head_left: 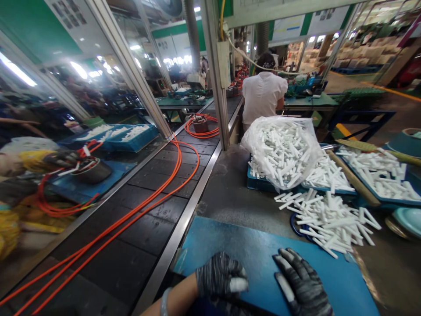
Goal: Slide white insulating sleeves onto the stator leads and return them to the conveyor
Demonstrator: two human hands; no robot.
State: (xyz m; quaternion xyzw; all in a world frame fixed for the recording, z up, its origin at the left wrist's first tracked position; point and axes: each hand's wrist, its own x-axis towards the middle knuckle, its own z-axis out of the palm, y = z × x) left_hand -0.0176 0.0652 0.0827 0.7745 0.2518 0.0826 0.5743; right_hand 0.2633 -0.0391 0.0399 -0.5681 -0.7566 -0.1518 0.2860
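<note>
Both of my hands wear grey and black striped gloves with white fingertips. My left hand (222, 275) is curled closed over the near part of the blue mat (237, 237); whether anything is inside its fingers is hidden. To its right, my right hand (301, 281) rests palm down on the mat with its fingers stretched out and nothing in them. Beyond the mat on the right lies a loose pile of short white tubes (332, 219), partly over a dark blue ring (293, 224).
A plastic bag of white tubes (283, 149) stands on blue trays. Orange cables (148, 197) run along the dark conveyor (131, 219) at left. Across it, a person's gloved hand (64, 159) touches a dark round part (94, 171). Another person (263, 96) sits ahead near a metal post (217, 87).
</note>
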